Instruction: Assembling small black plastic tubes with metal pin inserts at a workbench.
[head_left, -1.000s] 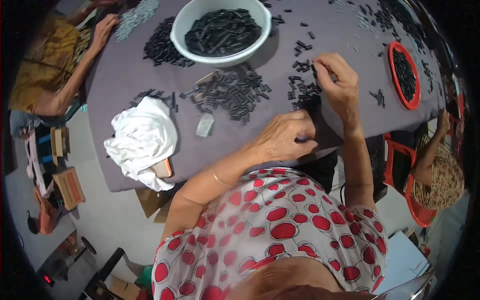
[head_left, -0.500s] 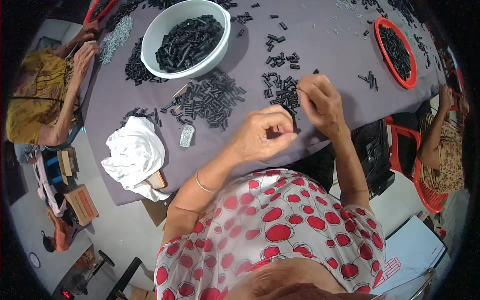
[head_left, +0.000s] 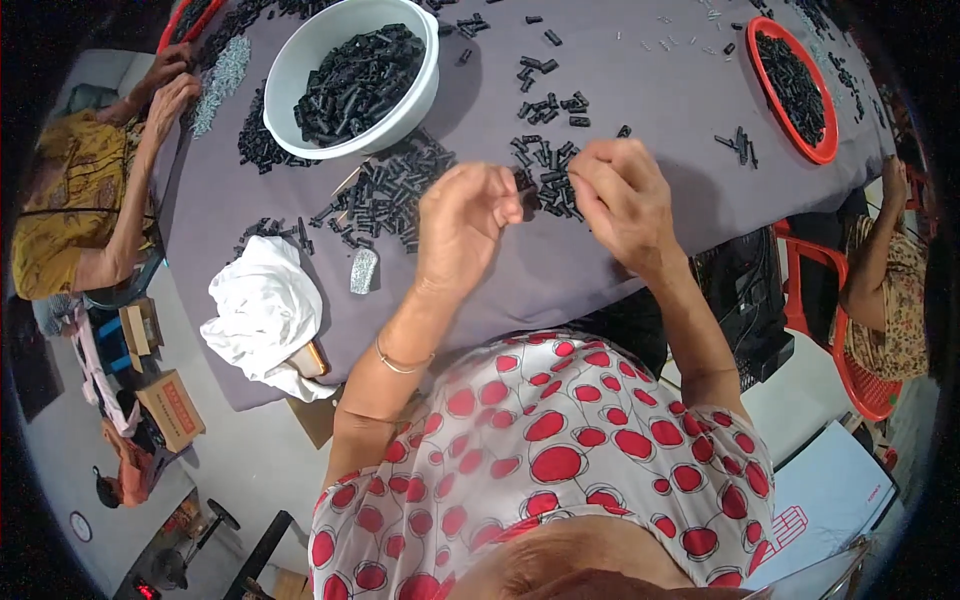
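Over the grey-covered table (head_left: 580,280), my left hand (head_left: 462,225) is raised with its fingers curled toward the thumb. Beside its fingertips are small dark pieces; whether one is between them I cannot make out. My right hand (head_left: 622,205) is closed in a pinch at the near right edge of a small pile of short black plastic pieces (head_left: 548,165). Whatever its fingertips hold is hidden. Left of my left hand lies a larger heap of similar black pieces (head_left: 378,198). A white basin (head_left: 430,85) full of longer black pieces stands behind that heap.
A white cloth (head_left: 262,305) and a small silvery block (head_left: 364,270) lie at the left. A red oval tray (head_left: 826,150) of black pieces is at the far right. Small silvery parts (head_left: 222,80) lie near another person's hands (head_left: 172,92). Someone sits at the right (head_left: 880,290).
My left hand has swung left and up, away from my right hand, toward the larger heap. My right hand has shifted slightly left and down. The whole view has shifted a little.
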